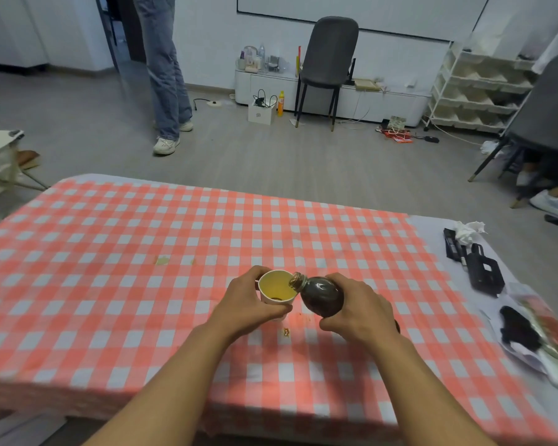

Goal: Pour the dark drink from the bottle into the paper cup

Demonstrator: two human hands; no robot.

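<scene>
Left hand (245, 302) is gripping the paper cup (276, 289) w/ fingers wrapped round it, cup sitting on checked tablecloth (110, 252). Right hand (358, 309), just right of cup, is holding bottle (322, 296) tilted, open neck over cup's rim; dark liquid is pooling at cup bottom.

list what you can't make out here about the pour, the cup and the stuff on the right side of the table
- Head view: the bottle rear is hidden by the right hand, so the remaining drink is unclear.
- The paper cup outer wall is covered by the left hand; only a little dark liquid shows inside.
- The black items at the table edge are too blurred to identify.
</scene>
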